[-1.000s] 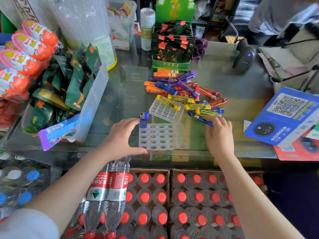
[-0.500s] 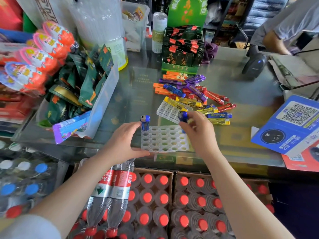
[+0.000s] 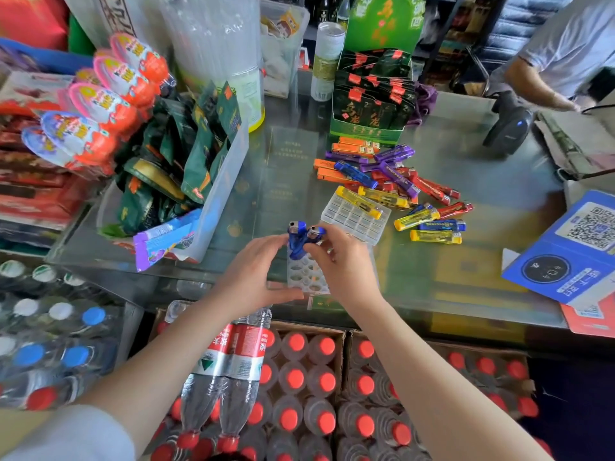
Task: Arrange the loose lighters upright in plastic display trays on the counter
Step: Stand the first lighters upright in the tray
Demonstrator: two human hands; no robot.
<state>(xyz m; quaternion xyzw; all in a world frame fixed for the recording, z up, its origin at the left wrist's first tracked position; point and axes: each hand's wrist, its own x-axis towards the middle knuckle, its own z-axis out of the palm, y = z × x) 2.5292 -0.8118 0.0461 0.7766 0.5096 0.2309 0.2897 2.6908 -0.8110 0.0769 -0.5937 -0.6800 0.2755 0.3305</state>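
Both hands over the near tray [image 3: 307,274] on the glass surface [image 3: 499,181].

Left hand [image 3: 256,274]: fingers spread, thumb along the tray's near edge, fingertips against the first blue lighter [image 3: 294,241], which stands upright at the tray's far-left corner.

Right hand [image 3: 342,264]: fingers pinching a second blue lighter [image 3: 315,235], upright, top just beside the first one's top. Can't tell whether its base is in a slot; the hand hides it.

Rest of the tray between the two hands shows open slots.

Second tray [image 3: 352,217] lies just beyond the right fingers, with a yellow lighter [image 3: 358,201] lying flat on it.

Loose pile of lighters [image 3: 392,176] further out from the right fingers, all flat: orange, purple, blue, red, yellow.

Green box of sachets [image 3: 369,104] behind the pile. Clear bin of snack packs [image 3: 219,181] off beyond the left fingers.
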